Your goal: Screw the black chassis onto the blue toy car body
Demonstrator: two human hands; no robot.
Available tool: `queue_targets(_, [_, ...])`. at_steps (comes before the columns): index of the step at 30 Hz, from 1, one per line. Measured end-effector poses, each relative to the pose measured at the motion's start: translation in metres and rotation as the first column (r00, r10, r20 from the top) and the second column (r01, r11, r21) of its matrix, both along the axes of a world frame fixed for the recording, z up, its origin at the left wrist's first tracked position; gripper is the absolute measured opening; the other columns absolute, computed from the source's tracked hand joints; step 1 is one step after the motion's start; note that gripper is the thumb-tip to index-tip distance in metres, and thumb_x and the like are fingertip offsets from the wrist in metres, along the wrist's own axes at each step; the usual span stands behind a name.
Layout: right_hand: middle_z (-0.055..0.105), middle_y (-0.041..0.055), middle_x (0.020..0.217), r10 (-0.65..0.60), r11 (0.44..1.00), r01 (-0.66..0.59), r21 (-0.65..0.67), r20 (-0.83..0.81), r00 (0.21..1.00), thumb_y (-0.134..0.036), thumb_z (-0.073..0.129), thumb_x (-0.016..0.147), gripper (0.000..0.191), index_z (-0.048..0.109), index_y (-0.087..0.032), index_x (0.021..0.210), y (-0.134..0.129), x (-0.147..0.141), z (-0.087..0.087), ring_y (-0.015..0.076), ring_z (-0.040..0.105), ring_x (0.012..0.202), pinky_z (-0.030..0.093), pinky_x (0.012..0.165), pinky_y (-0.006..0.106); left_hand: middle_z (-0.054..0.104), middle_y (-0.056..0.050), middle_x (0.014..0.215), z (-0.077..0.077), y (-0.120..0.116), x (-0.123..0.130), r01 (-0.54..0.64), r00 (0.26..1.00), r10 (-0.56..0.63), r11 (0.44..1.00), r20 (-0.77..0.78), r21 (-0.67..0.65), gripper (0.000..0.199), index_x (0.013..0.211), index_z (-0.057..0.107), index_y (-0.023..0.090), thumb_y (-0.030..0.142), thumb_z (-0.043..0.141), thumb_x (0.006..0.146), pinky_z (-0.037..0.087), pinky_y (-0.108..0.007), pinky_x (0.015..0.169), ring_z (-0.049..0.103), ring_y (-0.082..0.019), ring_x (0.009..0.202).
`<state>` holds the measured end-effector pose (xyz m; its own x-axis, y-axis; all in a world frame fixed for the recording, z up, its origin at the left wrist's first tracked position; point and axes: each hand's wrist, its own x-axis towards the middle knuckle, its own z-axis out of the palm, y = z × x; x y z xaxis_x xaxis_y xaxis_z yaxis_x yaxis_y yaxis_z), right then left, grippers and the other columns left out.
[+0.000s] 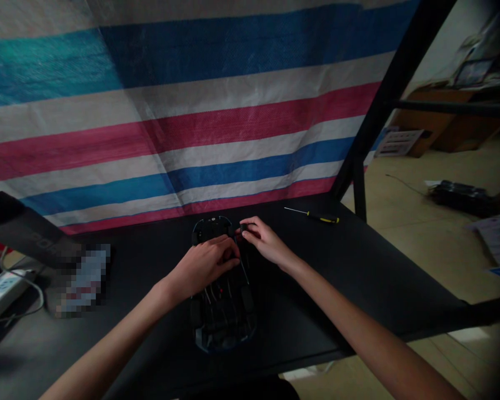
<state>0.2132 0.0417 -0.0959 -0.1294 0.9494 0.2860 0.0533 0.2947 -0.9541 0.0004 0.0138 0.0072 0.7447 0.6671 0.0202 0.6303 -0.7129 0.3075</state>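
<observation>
Right hand (267,244): thumb and fingertips pinched on a small dark piece (244,227); kind of piece too dim to tell.
Left hand (206,259): fingers curled downward over the car-like body; whether they grip a part cannot be told, the fingertips being hidden.
Car-like body (223,326): dark, with wires and a small red spot showing; on the table (375,278), beneath the left hand.
Long axis: runs from the person's side toward the back, far end slightly to the left.
Relation: right hand just beside the far right part of the body, which lies to its left; left hand nearer, directly above it.
Obstruction: left hand covers part of the far half; space between the pinched piece and the body narrow, contact unclear.
Screwdriver (312,215): yellow-and-black handle, right of the right hand, well apart, shaft pointing left.
Left side: power strip (0,294) with cable, dark grey object (29,236), pixelated item (86,280).
Behind: striped sheet (233,116), black post (376,116) at right.
</observation>
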Motion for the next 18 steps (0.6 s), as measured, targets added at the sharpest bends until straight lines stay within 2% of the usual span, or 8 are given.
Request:
queue_targets(4, [0.075,0.0067,0.113,0.014,1.000,-0.014,0.001,-0.002,1.000,-0.029,0.060,0.095,0.028,0.054,-0.024,0.122,-0.002,0.000,0.002,0.0213,0.073,0.110,0.052,0.103,0.045,0.066,-0.004,0.115,-0.002,-0.014,-0.001,-0.015,0.997,0.012,0.999,0.082,0.033,0.022,0.123,0.062,0.024,0.033,0.053,0.105,0.052,-0.032,0.086,0.066,-0.020,0.102])
queue_targets(8, [0.075,0.0077,0.113,0.018,1.000,-0.018,-0.002,-0.001,1.000,-0.030,0.060,0.095,0.028,0.054,-0.023,0.123,-0.003,0.001,0.004,0.0221,0.074,0.108,0.053,0.102,0.046,0.065,-0.003,0.114,-0.003,-0.025,-0.002,-0.058,0.987,0.055,0.998,0.148,0.012,0.020,0.118,0.064,0.024,0.034,0.051,0.106,0.052,-0.030,0.087,0.067,-0.018,0.102])
queue_targets(12, [0.075,0.0081,0.115,0.019,1.000,-0.019,-0.004,0.001,1.000,-0.029,0.059,0.096,0.028,0.054,-0.024,0.122,-0.002,0.001,0.002,0.0222,0.074,0.107,0.054,0.101,0.045,0.066,-0.003,0.112,-0.004,-0.025,-0.001,-0.060,0.990,0.055,0.998,0.128,0.034,0.021,0.117,0.066,0.025,0.034,0.051,0.106,0.051,-0.031,0.088,0.066,-0.020,0.104])
queue_targets(18, [0.075,0.0077,0.115,0.016,1.000,-0.016,0.008,0.012,1.000,-0.028,0.058,0.096,0.027,0.053,-0.025,0.122,0.001,0.001,-0.001,0.0218,0.074,0.108,0.054,0.101,0.043,0.066,0.000,0.106,-0.008,-0.018,-0.001,-0.083,0.991,0.079,0.996,0.107,0.039,0.017,0.113,0.067,0.026,0.036,0.055,0.104,0.048,-0.027,0.073,0.066,-0.017,0.094])
